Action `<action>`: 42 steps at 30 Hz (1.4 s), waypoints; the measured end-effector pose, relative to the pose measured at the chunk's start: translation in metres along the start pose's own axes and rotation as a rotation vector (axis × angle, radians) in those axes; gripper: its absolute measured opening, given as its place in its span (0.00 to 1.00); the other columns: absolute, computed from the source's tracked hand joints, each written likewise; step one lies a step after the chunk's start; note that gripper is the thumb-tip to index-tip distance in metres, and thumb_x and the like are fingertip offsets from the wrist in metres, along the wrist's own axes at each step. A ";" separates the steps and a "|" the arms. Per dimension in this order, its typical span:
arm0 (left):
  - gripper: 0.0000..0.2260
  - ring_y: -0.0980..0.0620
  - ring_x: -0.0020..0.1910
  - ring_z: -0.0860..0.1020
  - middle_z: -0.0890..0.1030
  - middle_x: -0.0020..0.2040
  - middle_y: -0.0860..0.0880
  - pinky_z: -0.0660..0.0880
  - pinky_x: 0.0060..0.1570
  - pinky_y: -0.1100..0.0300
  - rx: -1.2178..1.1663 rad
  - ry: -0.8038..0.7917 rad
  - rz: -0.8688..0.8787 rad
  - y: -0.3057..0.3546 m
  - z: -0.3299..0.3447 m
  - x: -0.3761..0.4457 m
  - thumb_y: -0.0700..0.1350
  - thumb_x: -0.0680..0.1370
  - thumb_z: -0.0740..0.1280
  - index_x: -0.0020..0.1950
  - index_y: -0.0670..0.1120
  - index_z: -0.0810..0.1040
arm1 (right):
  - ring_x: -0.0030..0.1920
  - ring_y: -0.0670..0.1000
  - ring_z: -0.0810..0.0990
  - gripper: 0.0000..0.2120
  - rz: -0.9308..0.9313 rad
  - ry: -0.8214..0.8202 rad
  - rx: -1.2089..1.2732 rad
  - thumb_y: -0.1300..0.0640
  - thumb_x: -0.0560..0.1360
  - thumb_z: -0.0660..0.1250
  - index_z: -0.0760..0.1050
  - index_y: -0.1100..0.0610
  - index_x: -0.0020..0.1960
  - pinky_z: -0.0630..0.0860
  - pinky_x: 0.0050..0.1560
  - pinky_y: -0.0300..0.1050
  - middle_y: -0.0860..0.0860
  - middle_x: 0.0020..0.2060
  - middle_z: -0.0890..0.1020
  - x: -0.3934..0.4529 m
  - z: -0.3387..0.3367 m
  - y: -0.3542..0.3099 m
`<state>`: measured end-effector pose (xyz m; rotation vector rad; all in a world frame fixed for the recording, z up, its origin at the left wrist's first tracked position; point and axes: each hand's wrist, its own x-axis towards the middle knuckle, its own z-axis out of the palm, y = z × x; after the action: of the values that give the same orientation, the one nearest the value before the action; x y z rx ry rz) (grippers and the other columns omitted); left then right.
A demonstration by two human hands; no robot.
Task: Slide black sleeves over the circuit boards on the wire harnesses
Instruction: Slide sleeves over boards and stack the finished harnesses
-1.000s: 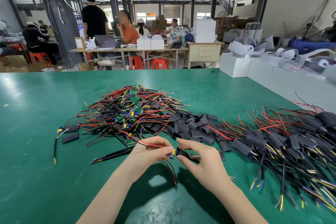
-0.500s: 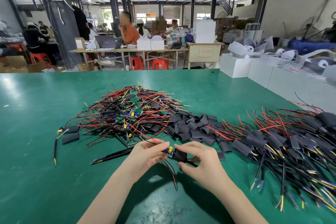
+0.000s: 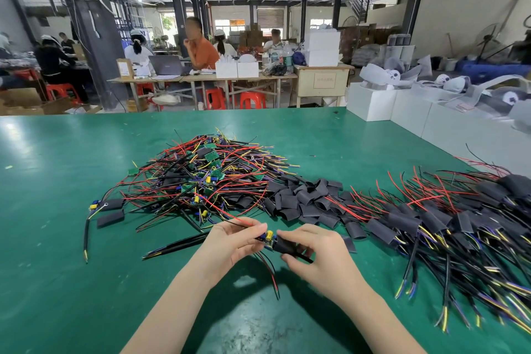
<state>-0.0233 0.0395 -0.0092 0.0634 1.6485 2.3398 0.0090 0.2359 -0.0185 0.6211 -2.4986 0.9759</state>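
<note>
My left hand [image 3: 234, 241] pinches a small circuit board [image 3: 268, 236] with a yellow capacitor, its red and black wires trailing above and below the hand. My right hand [image 3: 316, 253] grips a black sleeve [image 3: 286, 246] that covers the board's right end. Both hands hover just over the green table [image 3: 57, 282]. A tangled heap of bare harnesses with green boards [image 3: 212, 175] lies beyond the hands. Loose black sleeves [image 3: 304, 198] are piled at centre. Sleeved harnesses [image 3: 448, 224] spread across the right.
Two stray sleeves [image 3: 110, 218] and a black cable [image 3: 85, 238] lie at the left. White boxes [image 3: 408, 112] line the table's far right edge. People sit at tables [image 3: 201, 77] in the background.
The sleeve has slid leftward onto the board's end, and both hands have risen slightly toward the heap. A person standing in the background has walked away.
</note>
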 end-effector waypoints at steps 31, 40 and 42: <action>0.07 0.50 0.34 0.80 0.83 0.39 0.40 0.79 0.39 0.61 0.234 -0.058 0.093 -0.002 -0.002 -0.003 0.38 0.64 0.78 0.40 0.41 0.84 | 0.34 0.44 0.77 0.15 0.044 0.120 0.115 0.62 0.64 0.74 0.84 0.53 0.51 0.76 0.40 0.37 0.45 0.39 0.82 -0.002 -0.002 -0.010; 0.03 0.50 0.35 0.81 0.84 0.37 0.42 0.80 0.40 0.61 0.395 0.001 0.171 -0.004 0.000 0.000 0.32 0.71 0.74 0.42 0.38 0.83 | 0.32 0.42 0.76 0.18 0.117 0.128 0.113 0.59 0.63 0.77 0.83 0.51 0.52 0.76 0.41 0.38 0.45 0.37 0.83 -0.001 0.000 -0.012; 0.03 0.50 0.35 0.81 0.84 0.38 0.42 0.79 0.39 0.62 0.390 0.049 0.218 -0.002 0.000 0.000 0.32 0.71 0.73 0.43 0.37 0.83 | 0.34 0.41 0.79 0.21 0.249 0.148 0.128 0.55 0.64 0.78 0.81 0.50 0.57 0.77 0.44 0.37 0.43 0.40 0.84 0.000 0.001 -0.009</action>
<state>-0.0232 0.0401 -0.0116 0.2784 2.1991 2.1411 0.0135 0.2291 -0.0143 0.2651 -2.4347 1.2316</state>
